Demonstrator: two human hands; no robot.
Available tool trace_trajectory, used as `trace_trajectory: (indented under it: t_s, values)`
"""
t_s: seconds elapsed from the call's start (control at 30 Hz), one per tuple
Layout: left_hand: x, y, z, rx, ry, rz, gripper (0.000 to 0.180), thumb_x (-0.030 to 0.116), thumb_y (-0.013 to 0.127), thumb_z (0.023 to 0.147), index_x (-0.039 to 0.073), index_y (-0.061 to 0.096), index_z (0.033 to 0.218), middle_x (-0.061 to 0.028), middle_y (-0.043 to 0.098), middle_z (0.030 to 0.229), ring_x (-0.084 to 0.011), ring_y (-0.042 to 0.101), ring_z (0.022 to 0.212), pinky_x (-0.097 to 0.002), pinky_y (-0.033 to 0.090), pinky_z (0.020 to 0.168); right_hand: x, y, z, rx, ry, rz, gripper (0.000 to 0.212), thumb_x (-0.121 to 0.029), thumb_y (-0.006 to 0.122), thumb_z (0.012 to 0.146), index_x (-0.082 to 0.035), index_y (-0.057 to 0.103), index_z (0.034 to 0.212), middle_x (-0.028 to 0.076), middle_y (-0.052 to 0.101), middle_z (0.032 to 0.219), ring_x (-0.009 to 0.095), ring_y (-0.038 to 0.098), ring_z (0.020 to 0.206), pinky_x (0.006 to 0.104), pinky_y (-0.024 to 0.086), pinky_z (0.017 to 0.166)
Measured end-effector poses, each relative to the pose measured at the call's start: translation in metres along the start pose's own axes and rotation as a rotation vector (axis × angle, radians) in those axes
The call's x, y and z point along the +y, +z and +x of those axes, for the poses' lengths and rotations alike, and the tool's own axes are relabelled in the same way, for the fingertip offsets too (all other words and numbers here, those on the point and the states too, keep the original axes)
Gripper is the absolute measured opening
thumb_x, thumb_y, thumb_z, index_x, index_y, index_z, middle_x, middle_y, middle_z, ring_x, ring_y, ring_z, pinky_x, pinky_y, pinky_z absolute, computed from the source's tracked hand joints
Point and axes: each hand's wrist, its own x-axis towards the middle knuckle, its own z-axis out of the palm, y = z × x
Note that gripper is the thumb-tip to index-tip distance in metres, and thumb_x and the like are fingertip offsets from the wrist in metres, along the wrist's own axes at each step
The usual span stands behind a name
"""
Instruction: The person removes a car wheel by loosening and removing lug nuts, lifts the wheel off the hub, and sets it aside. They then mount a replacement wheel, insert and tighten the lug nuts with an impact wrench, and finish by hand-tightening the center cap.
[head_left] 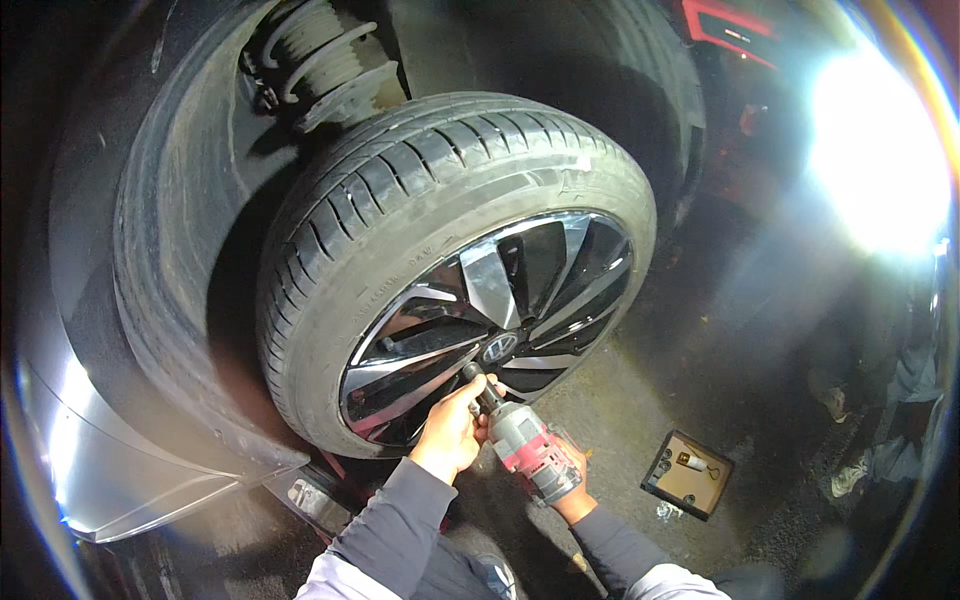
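Observation:
A car wheel with a black-and-silver alloy rim (490, 285) and a black tyre (410, 170) stands in the wheel arch. In front of its hub cap (499, 348) is a red-and-grey impact wrench (528, 448), its dark socket (480, 380) reaching the rim just below the cap. My right hand (572, 490) is wrapped round the wrench's handle, mostly hidden behind its body. With bent fingers my left hand (455, 428) grips the socket near its front end. Whether the socket sits on a bolt cannot be made out.
On the dark ground to the right lies a shallow open tray (712, 508) with small parts in it. A coil spring (320, 50) shows above the tyre. The car's silver body panel (130, 440) curves at left; a bright lamp (880, 150) glares at upper right.

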Motion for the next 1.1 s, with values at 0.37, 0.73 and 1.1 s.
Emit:
trace_trajectory:
  t_s: [0.37,0.73,1.1]
  values:
    - [0.003,-0.005,0.003,0.035,0.054,-0.023,0.030,0.030,0.062,0.104,0.005,0.070,0.119,-0.0058,0.073,0.101,-0.0171,0.070,0.087,-0.0325,0.057,0.079,-0.003,0.030,0.006,0.041,0.205,0.118,0.038,-0.015,0.081,0.078,-0.005,0.072,0.114,0.012,0.075,0.106,0.031,0.072,0.094,0.0395,0.057,0.085]
    - [0.006,-0.001,0.002,0.075,0.043,-0.040,0.031,0.029,0.066,0.102,0.003,0.071,0.117,-0.0054,0.072,0.103,-0.0163,0.068,0.088,-0.0334,0.057,0.079,-0.012,0.029,0.017,0.037,0.203,0.070,0.036,-0.016,0.081,0.079,-0.006,0.069,0.111,0.014,0.073,0.096,0.032,0.073,0.088,0.0390,0.056,0.079]
    - [0.006,0.001,0.001,0.013,0.032,0.007,0.034,0.034,0.061,0.104,0.004,0.069,0.120,-0.0058,0.071,0.103,-0.0191,0.069,0.091,-0.0372,0.057,0.084,-0.011,0.007,0.033,0.047,0.072,-0.113,0.040,-0.017,0.078,0.081,-0.005,0.070,0.119,0.013,0.073,0.094,0.032,0.071,0.082,0.0406,0.056,0.074]
